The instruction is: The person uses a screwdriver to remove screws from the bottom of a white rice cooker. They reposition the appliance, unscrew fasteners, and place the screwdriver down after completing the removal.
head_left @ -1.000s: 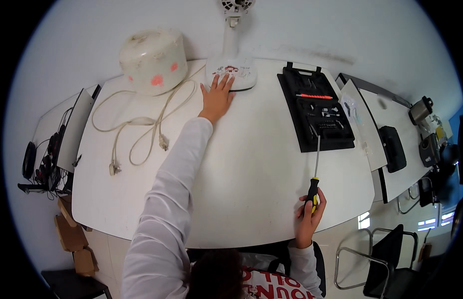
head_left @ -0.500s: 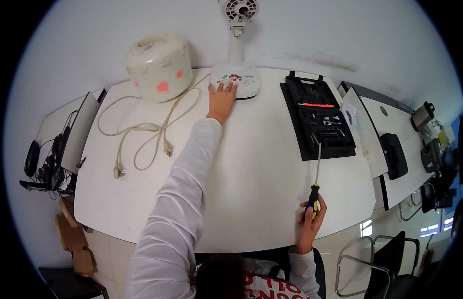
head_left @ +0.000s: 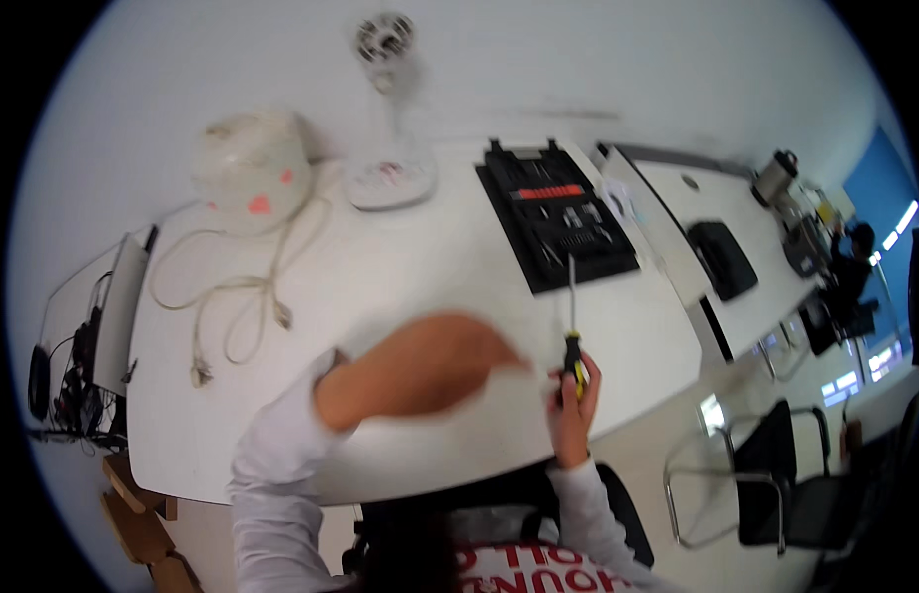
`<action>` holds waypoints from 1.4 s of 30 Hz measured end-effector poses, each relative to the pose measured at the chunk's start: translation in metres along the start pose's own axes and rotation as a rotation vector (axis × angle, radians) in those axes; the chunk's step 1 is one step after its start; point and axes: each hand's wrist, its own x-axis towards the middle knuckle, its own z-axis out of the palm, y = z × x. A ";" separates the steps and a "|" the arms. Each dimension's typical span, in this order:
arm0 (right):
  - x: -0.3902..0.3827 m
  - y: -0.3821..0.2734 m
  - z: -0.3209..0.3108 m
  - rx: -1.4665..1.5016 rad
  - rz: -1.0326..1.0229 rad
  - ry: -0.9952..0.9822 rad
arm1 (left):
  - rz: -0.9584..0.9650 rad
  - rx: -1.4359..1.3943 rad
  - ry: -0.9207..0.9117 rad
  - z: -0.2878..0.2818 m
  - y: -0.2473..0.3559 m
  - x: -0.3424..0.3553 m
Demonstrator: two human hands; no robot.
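At the right front of the table my right hand is closed round the black and yellow handle of a screwdriver, its metal shaft pointing away from me. My left hand is raised over the table's middle, fingertips towards the screwdriver. Motion smears its fingers, so their pose is unclear. Beyond it stands a white electric fan with a printed base and a bare motor head. A black tool case lies unfolded at the far right, with bits, sockets and an orange-red strip inside.
A cream rice cooker with pink flower marks stands at the far left. Its pale power cord loops over the white table. Black chairs stand at the right, and another person sits farther off.
My left hand has left the fan's base and come back towards the screwdriver. My right hand still grips the screwdriver. The whole view has shifted and turned with my head.
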 end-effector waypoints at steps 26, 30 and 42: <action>0.006 0.004 -0.008 -0.129 -0.117 0.026 | 1.071 -0.310 0.293 -0.064 0.201 -0.083; 0.002 -0.002 0.002 -0.141 -0.114 0.006 | 1.040 -0.214 0.356 -0.063 0.213 -0.088; 0.006 0.000 -0.001 -0.162 -0.146 0.011 | 1.102 -0.312 0.386 -0.054 0.223 -0.088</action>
